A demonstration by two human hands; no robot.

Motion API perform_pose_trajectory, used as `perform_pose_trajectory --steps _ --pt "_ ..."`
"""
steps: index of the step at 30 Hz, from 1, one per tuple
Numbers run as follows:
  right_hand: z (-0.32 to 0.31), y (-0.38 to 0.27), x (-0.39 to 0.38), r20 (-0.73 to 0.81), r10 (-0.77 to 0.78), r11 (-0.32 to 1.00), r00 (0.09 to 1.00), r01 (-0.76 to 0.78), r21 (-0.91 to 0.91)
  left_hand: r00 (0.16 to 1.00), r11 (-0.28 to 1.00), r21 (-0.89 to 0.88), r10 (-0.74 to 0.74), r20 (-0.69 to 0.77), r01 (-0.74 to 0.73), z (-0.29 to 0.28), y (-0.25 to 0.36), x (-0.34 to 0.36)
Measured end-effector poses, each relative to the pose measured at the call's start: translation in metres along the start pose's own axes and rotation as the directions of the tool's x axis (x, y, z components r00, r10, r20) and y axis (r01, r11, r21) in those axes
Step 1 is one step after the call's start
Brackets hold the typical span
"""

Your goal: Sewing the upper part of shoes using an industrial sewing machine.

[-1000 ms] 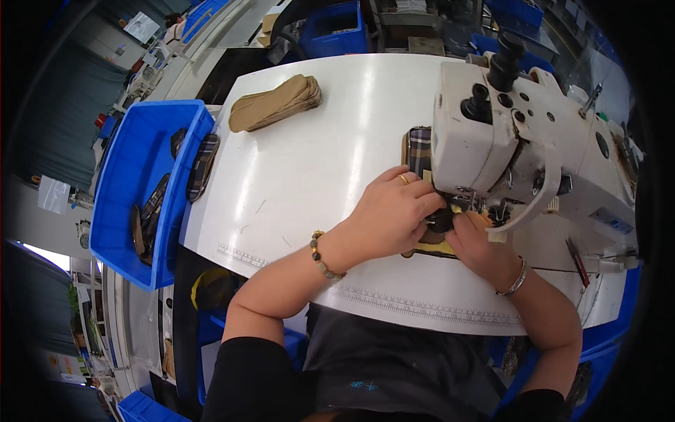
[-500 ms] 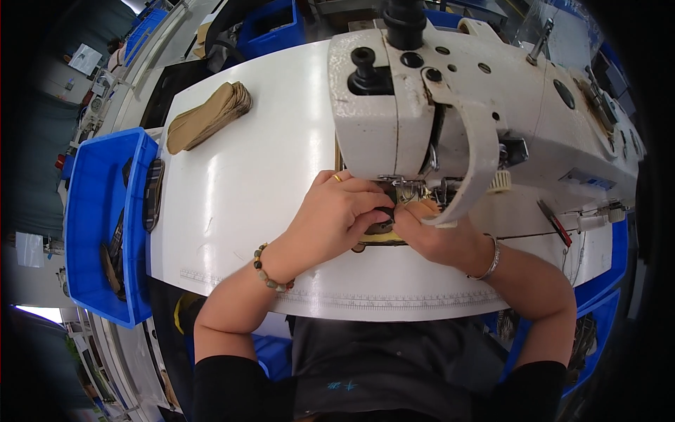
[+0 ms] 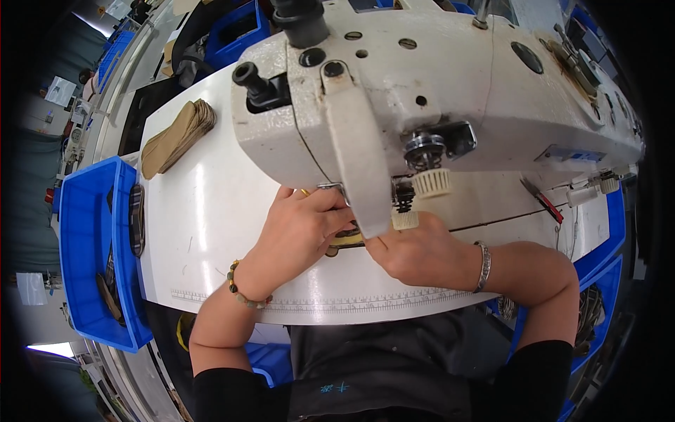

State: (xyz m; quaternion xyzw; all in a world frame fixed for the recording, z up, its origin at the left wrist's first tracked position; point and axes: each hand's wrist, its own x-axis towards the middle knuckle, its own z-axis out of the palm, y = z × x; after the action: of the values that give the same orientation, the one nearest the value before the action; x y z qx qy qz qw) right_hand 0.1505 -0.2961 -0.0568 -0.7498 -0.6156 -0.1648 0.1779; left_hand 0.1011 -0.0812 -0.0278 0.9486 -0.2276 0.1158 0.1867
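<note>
Together, left hand (image 3: pixel 297 228) and right hand (image 3: pixel 425 252) curve inward from bent elbows (image 3: pixel 561 271) to a yellow-edged workpiece (image 3: pixel 346 240) on the desk (image 3: pixel 197 232), beneath a white sewing machine (image 3: pixel 450 84); whether either grip, partly hidden, pinches it cannot be told.

Left hand (image 3: pixel 299 228) and right hand (image 3: pixel 422 250) close together at yellow-edged piece (image 3: pixel 348 239) — fingertips partly hidden by white sewing machine (image 3: pixel 443 77). Bead bracelet (image 3: pixel 238 285) on left wrist, silver bracelet (image 3: pixel 484 267) on right. White counter (image 3: pixel 225 243) beneath, ruler markings (image 3: pixel 316 304) along near edge. Stack of brown sole-shaped pieces (image 3: pixel 176 137) on counter, far left. Blue bin (image 3: pixel 91 246) at counter's left edge — plaid pieces (image 3: pixel 110 285) inside. Red-handled tool (image 3: pixel 541 200) right of right hand, beyond it, near dark seam line. Dark apron (image 3: pixel 380 366) below.
</note>
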Motion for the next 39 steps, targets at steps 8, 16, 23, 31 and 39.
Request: perform_pose_trajectory --steps 8,16,23,31,39 --pt "-0.001 0.001 -0.002 0.04 -0.008 0.999 0.999 0.007 0.042 1.0 1.0 0.001 0.008 0.03 -0.008 0.001 -0.003 0.001" --pt "0.019 0.018 -0.003 0.028 -0.004 0.996 1.0 0.007 -0.094 0.985 0.995 0.101 0.043 -0.168 -0.026 0.012 -0.021 0.01" --pt "0.027 0.027 0.005 -0.08 0.304 0.929 0.949 -0.277 0.245 0.95 0.955 0.03 -0.291 -0.113 0.296 0.006 -0.027 0.0" --pt "0.027 0.034 0.009 -0.155 0.205 0.972 0.967 -0.182 0.149 0.816 0.76 -0.307 -0.565 0.122 0.572 -0.017 -0.031 -0.004" --pt "0.036 0.037 0.007 -0.147 0.148 0.985 0.978 -0.131 0.115 0.952 0.933 -0.198 -0.282 0.117 0.301 -0.006 -0.029 -0.003"
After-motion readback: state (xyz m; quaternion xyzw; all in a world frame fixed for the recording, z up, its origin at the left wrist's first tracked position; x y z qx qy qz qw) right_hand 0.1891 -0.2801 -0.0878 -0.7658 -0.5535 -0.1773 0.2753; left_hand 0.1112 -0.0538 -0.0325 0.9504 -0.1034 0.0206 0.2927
